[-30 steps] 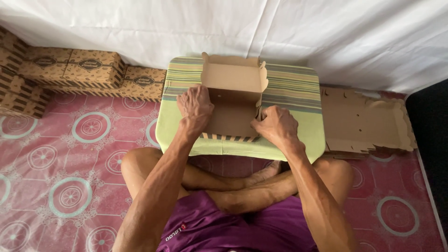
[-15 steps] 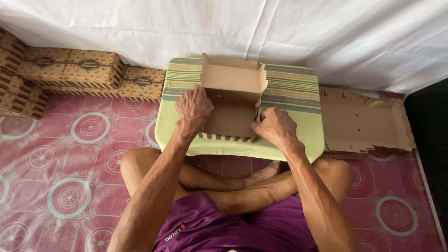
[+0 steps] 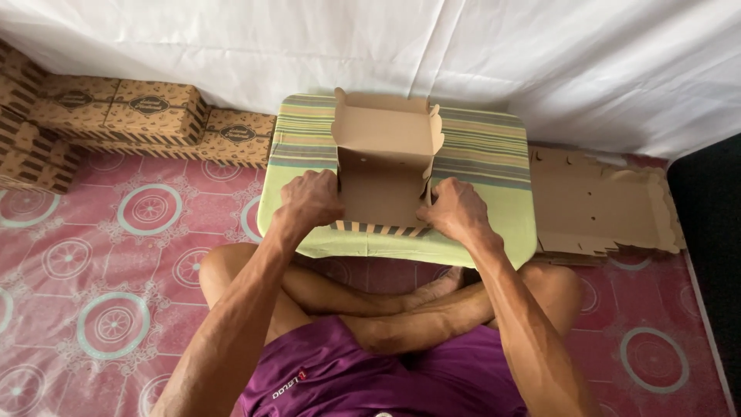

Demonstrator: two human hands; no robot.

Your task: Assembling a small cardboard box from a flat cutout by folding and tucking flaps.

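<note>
While I watch, left hand (image 3: 309,199) and right hand (image 3: 455,210) clamp opposite sides of half-folded cardboard box (image 3: 384,174) on striped table (image 3: 494,154).

A home used for box-making: a pink patterned floor mat (image 3: 116,255), a white sheet (image 3: 386,46) backdrop, folded boxes (image 3: 147,112) stacked beside.

A low table (image 3: 509,224) stood just beyond my crossed legs (image 3: 370,297), with a half-folded box (image 3: 384,177) on its middle. My left hand (image 3: 309,199) pressed the box's left side, my right hand (image 3: 454,208) its right. Flat cardboard blanks (image 3: 602,201) lay right of the table; finished boxes (image 3: 123,116) were stacked far left.
</note>
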